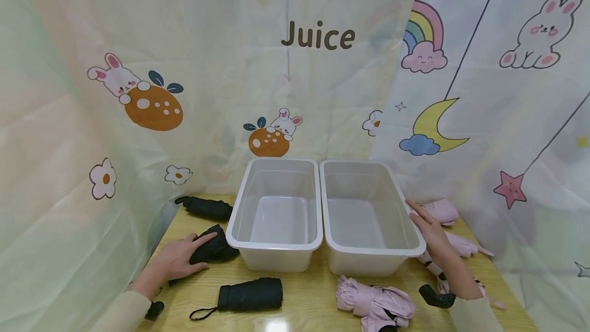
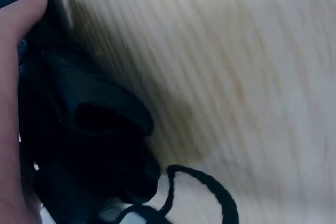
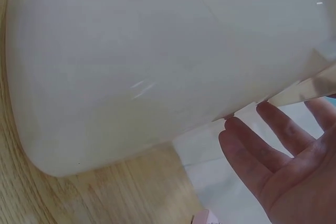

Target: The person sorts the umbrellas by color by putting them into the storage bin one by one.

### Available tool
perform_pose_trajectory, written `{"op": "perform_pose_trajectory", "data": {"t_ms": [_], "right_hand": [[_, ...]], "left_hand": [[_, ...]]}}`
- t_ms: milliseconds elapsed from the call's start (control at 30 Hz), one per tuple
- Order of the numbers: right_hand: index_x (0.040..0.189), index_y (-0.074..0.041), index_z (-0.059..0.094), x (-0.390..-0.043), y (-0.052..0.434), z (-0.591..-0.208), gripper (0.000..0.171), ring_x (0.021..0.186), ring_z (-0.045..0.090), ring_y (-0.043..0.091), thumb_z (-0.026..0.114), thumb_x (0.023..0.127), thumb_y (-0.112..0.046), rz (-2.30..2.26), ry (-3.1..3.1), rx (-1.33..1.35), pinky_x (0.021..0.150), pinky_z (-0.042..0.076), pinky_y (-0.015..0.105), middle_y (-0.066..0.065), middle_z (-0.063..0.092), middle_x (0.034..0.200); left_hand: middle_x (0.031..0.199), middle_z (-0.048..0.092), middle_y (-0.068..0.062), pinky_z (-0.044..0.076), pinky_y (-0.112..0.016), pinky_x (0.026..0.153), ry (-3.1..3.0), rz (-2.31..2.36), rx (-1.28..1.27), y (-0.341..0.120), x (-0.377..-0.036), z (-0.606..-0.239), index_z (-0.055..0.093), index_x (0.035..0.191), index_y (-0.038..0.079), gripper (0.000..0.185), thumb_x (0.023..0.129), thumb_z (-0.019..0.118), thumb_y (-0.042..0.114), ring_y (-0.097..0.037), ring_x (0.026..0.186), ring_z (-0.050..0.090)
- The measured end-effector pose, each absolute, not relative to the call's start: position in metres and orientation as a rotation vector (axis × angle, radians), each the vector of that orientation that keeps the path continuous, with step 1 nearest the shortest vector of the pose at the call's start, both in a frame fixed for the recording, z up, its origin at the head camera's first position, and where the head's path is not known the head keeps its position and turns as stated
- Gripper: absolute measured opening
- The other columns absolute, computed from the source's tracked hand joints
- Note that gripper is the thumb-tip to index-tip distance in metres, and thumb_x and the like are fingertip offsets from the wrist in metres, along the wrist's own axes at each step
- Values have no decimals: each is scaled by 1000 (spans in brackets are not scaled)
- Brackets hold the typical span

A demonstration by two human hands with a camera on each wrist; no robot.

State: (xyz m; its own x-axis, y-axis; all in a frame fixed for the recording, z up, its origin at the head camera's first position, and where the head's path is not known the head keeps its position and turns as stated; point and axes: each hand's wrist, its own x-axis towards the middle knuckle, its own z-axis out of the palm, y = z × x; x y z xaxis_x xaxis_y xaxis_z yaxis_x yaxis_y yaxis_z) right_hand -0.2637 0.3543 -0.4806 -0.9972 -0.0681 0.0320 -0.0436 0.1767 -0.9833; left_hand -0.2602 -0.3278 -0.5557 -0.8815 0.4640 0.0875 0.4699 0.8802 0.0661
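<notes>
Nearest edge: a folded black fabric umbrella (image 1: 250, 294) with a wrist loop lies at 6 o'clock on the pale wooden bench (image 1: 304, 301); a crumpled pink folded umbrella (image 1: 374, 305) lies just right of it.
Left hand: the left hand (image 1: 177, 262) lies over a second black folded umbrella (image 1: 213, 247) at 8 o'clock, fingers loosely wrapped over its fabric, likely to gather it.
Left wrist view: black folds and a cord (image 2: 205, 187), blurred, with a finger (image 2: 21, 17) along them.
Right hand: the right hand (image 1: 429, 229) rests flat against the outer wall of the right white plastic bin (image 1: 373, 257) at 3 o'clock, fingers (image 3: 252, 145) straight and released, seemingly steadying it.
Bins: a left white plastic bin (image 1: 276, 257) touches its twin.
Elsewhere: a third black umbrella (image 1: 205, 208) at 10 o'clock; more pink umbrellas (image 1: 454, 229) behind the right hand.
</notes>
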Motion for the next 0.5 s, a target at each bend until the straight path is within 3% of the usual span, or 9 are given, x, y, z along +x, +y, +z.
{"op": "perform_pose_trajectory", "data": {"t_ms": [500], "right_hand": [[156, -15, 20, -262, 354, -479, 62, 104, 51, -3, 40, 104, -41, -1974, 2423, -92, 80, 49, 23, 22, 13, 157]], "left_hand": [[106, 58, -10, 46, -40, 55, -2980, -389, -563, -328, -255, -543, 42, 147, 32, 74, 82, 77, 38, -16, 64, 54]]}}
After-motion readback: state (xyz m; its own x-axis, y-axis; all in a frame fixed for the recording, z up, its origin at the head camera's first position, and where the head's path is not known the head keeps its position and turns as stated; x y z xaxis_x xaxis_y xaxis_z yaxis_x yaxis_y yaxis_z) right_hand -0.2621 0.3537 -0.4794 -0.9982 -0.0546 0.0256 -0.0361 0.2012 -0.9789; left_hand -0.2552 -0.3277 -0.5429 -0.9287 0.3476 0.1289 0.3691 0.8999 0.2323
